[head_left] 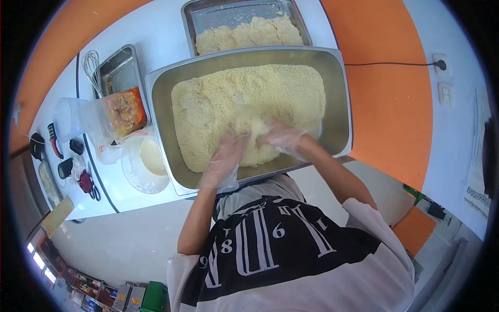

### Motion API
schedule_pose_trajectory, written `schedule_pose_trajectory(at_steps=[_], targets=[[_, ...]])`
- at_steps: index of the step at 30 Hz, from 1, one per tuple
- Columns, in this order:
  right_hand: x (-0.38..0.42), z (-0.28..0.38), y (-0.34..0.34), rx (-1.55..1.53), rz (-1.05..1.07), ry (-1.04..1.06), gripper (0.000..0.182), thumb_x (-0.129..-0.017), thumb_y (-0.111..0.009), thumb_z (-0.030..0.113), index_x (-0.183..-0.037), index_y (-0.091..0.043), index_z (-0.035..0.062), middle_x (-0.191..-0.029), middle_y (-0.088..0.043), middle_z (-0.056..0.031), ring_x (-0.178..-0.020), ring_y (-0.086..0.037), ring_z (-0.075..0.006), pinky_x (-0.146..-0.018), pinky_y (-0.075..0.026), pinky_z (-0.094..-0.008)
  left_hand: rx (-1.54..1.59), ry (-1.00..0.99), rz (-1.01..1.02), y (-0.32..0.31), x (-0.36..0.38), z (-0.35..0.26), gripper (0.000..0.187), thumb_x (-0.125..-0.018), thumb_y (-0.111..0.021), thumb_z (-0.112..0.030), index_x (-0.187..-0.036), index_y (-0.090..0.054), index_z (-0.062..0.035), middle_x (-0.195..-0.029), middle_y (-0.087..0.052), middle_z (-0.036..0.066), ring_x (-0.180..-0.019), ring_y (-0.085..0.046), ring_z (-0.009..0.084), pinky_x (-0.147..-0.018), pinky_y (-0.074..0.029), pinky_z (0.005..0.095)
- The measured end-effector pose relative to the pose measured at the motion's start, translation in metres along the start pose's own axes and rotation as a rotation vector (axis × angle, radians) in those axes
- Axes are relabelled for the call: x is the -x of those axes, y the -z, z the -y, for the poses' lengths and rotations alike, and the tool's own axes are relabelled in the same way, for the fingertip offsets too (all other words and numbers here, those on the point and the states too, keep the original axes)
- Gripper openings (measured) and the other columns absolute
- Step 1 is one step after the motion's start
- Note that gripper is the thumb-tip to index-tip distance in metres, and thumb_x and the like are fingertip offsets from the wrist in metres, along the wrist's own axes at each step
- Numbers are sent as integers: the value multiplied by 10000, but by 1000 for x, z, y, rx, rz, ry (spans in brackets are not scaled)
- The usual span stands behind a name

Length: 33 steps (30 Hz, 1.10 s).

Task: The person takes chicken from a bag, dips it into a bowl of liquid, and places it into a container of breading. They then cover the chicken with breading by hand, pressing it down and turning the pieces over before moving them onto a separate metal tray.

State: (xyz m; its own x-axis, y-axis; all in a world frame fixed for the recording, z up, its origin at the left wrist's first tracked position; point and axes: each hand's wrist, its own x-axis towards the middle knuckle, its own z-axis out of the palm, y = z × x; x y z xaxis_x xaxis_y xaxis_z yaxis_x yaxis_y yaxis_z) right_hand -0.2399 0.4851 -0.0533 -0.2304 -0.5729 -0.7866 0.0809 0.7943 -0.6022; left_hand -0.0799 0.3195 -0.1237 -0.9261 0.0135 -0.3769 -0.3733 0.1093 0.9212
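Observation:
A large steel tray (338, 104) filled with pale yellow breadcrumbs (218, 99) stands on the white table in front of me. Both my hands wear clear plastic gloves and meet in the crumbs near the tray's front edge. My left hand (224, 158) and my right hand (285, 138) press from both sides on a crumb-covered lump (251, 127). What lies under the crumbs is hidden.
A second steel tray (195, 21) with crumbs stands behind the large one. To the left are a small steel tray (122, 67) with a whisk (92, 65), a clear bag of orange food (122, 112), a bowl of pale batter (148, 161) and small utensils. An orange wall with a socket (441, 65) is on the right.

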Motion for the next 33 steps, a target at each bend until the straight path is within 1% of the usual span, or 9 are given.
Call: schedule_pose_trajectory(at_steps=[3, 5, 6, 8, 11, 14, 18, 26, 33], targets=[[-10, 20, 23, 145, -170, 98, 564, -906, -746, 433, -1213, -717, -40, -1228, -725, -295, -1073, -698, -447, -1003, -532, -518, 108, 99, -156, 18, 2, -50, 468, -1081, -614, -230, -1454, -572, 50, -1380, -664, 282, -1287, -622, 415, -1087, -486, 464], [-36, 19, 31, 487, -422, 112, 634, -949, -717, 477, -1367, -655, 4, -1273, -714, -289, -1162, -691, -429, -1097, -507, -480, -538, 139, -147, 23, 17, -54, 524, -1084, -617, -281, -1480, -562, 59, -1386, -659, 288, -1288, -630, 405, -1074, -496, 481], [-60, 17, 32, 486, -414, 108, 634, -949, -717, 477, -1367, -655, 4, -1273, -714, -289, -1162, -691, -429, -1097, -507, -480, -535, 146, -144, 22, 28, -49, 524, -1084, -617, -281, -1480, -562, 59, -1386, -659, 288, -1288, -630, 405, -1074, -496, 481], [-117, 12, 28, 602, -659, 535, 766, -1008, -633, 580, -1566, -521, 67, -1472, -598, -285, -1427, -530, -412, -1239, -368, -520, -936, -47, -185, 23, 48, -35, 600, -1089, -604, -328, -1527, -518, 73, -1357, -661, 307, -1258, -639, 423, -1057, -505, 507], [-161, -1, -9, 847, -770, 476, 763, -992, -625, 627, -1611, -490, 200, -1573, -482, -251, -1492, -420, -427, -1274, -217, -655, -755, 189, 86, 38, 58, -53, 648, -1092, -584, -380, -1576, -480, 37, -1261, -676, 308, -1183, -650, 450, -1028, -511, 541], [-149, 16, -15, 870, -736, 432, 776, -986, -621, 644, -1625, -482, 228, -1630, -391, -223, -1505, -359, -464, -1253, -154, -732, -644, 214, 60, 48, 77, -57, 570, -1084, -569, -358, -1523, -553, 5, -1111, -706, 242, -1027, -691, 417, -916, -558, 528], [-151, 15, -27, 954, -780, 451, 767, -990, -642, 612, -1629, -483, 219, -1573, -416, -229, -1432, -387, -443, -1245, -202, -689, -638, 0, -169, 40, 89, -33, 605, -1102, -546, -422, -1557, -534, -23, -1061, -683, 267, -993, -678, 436, -886, -550, 553], [-124, -18, -66, 874, -668, 346, 961, -956, -686, 584, -1700, -328, 94, -1751, -197, -285, -1626, -128, -538, -1297, -82, -683, -568, -100, -144, 49, 92, -34, 509, -1082, -587, -345, -1460, -604, -5, -1120, -714, 238, -1056, -695, 397, -911, -566, 517], [-114, -13, -82, 833, -753, 361, 986, -955, -630, 686, -1693, -357, 92, -1753, -231, -285, -1614, -195, -536, -1306, -99, -666, -696, -314, -187, 30, 101, 0, 496, -1079, -601, -342, -1455, -616, -19, -1133, -728, 208, -1032, -700, 360, -872, -581, 495]])
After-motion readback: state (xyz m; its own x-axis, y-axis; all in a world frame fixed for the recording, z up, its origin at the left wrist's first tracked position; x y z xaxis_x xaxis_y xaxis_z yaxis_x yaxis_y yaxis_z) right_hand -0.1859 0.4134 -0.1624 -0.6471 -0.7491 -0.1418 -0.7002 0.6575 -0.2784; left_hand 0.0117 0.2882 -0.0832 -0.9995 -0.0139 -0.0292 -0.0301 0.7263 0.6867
